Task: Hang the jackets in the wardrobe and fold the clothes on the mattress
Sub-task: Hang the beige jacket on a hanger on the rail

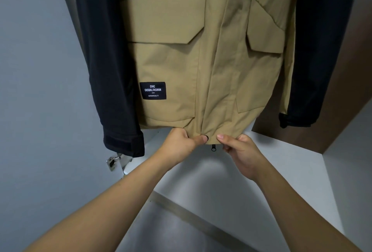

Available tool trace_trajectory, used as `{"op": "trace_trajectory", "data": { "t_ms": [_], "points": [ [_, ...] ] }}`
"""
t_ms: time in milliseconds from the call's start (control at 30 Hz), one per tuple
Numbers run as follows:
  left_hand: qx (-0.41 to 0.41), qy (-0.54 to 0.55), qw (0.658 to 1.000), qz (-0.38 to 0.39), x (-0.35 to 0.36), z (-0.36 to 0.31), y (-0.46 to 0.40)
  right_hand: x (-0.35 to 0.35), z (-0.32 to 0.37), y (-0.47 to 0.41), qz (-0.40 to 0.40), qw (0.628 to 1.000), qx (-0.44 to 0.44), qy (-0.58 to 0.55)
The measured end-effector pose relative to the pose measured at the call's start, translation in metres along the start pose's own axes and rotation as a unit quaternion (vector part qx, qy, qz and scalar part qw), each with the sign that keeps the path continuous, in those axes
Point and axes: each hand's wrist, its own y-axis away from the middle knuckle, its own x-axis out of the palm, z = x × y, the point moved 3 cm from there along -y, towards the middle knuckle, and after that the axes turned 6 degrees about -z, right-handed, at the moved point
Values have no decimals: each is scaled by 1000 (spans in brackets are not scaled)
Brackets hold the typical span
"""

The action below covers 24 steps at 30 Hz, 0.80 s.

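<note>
Seen from the head camera, a tan jacket with black sleeves hung inside the wardrobe, its hem just above the wardrobe's white shelf. The person's two bare hands met at the bottom of the jacket's front, near the middle of the hem.

The left hand gripped the hem to the left of the front opening, fingers curled under the fabric and the thumb pressed across it beside a small black snap. The right hand pinched the hem on the other side of the opening, thumb on top and fingers curled beneath. Between the two grips a black zipper pull hung down from the hem.

A black sewn patch on the lower left front panel read "CHIC CASUAL FASHION" in white capitals, with a short rule and the smaller line "SUPERIOR QUALITY" below. Flap pockets sat on both front panels.

The left black sleeve hung down past the hem, its cuff close to a metal hinge at the wardrobe's left edge. The right black sleeve hung against the brown wooden side panel, its cuff ending about level with the hem.

A grey wall filled the left of the view.
</note>
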Motion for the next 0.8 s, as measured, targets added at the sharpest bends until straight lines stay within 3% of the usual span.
{"op": "trace_trajectory", "data": {
  "t_ms": [167, 433, 800],
  "points": [
    [4, -60, 998, -9, 2, 1, -2, 1, -1, -2, -15, 1000, 2, 4],
    [26, -58, 998, -4, 7, 6, -5, 0, -3, -6, -23, 1000, 0, 13],
    [-43, 16, 999, -24, 14, 18, -13, 3, -9, -10, -20, 1000, 4, 19]
  ]
}}
